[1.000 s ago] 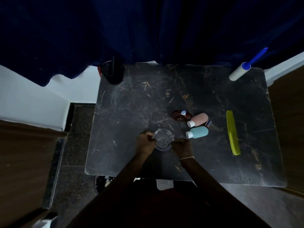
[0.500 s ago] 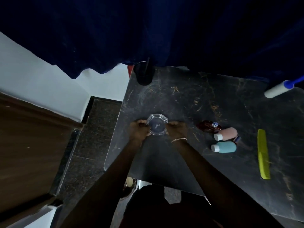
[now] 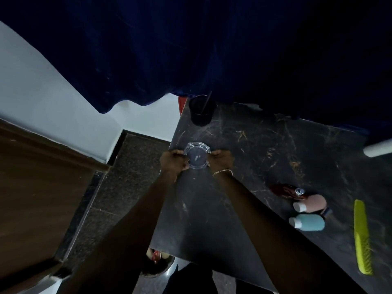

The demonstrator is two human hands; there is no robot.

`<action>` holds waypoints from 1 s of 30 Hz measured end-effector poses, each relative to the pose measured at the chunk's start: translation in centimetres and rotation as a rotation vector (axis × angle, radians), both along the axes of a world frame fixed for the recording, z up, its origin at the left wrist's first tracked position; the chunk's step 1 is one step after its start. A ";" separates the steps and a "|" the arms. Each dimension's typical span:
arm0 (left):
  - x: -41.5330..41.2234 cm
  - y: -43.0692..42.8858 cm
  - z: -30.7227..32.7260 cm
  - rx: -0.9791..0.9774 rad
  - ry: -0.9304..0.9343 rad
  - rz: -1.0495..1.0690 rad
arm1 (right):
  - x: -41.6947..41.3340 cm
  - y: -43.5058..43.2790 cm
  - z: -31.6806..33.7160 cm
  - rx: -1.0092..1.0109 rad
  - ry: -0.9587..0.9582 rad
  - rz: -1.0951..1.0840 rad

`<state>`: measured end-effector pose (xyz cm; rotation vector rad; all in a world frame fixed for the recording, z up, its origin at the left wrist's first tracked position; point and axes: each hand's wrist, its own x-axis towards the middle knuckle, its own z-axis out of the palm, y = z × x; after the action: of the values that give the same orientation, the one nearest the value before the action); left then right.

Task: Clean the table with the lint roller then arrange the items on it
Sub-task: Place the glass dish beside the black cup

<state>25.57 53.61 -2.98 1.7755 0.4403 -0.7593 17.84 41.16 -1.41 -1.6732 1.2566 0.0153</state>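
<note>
A clear glass ashtray (image 3: 196, 154) sits near the left edge of the black marble table (image 3: 265, 149). My left hand (image 3: 172, 161) grips its left side and my right hand (image 3: 220, 159) grips its right side. A black cup (image 3: 201, 109) with a stick in it stands at the far left corner, beyond the ashtray. To the right lie a brown bottle (image 3: 284, 190), a pink bottle (image 3: 310, 203), a blue bottle (image 3: 307, 222) and a yellow-green comb (image 3: 362, 236). The white end of the lint roller (image 3: 377, 150) shows at the right frame edge.
A dark blue curtain (image 3: 191, 49) hangs behind the table. Left of the table are a white wall (image 3: 53, 107), a speckled dark floor (image 3: 118, 183) and a brown wooden panel (image 3: 38, 198). A bin with scraps (image 3: 157, 259) sits below the table's near edge.
Both hands have carried the ashtray from the table's front middle toward the far left, close to the left edge. The view has swung left, pushing the bottles, comb and roller toward the right.
</note>
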 end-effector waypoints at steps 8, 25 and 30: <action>4.0 -0.9 0.0 0.051 -0.054 0.013 | 4.0 -0.9 0.0 0.006 -0.016 -0.010; 5.1 -0.2 -1.3 0.131 -0.103 -0.008 | 5.4 0.0 -1.3 -0.052 0.016 0.016; 5.2 -0.2 -0.9 0.192 -0.132 -0.090 | 5.3 -0.1 -1.6 -0.039 0.038 0.011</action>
<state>30.74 53.45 -3.88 2.0229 0.3559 -0.6751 23.17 41.05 -2.97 -1.7199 1.2835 0.0291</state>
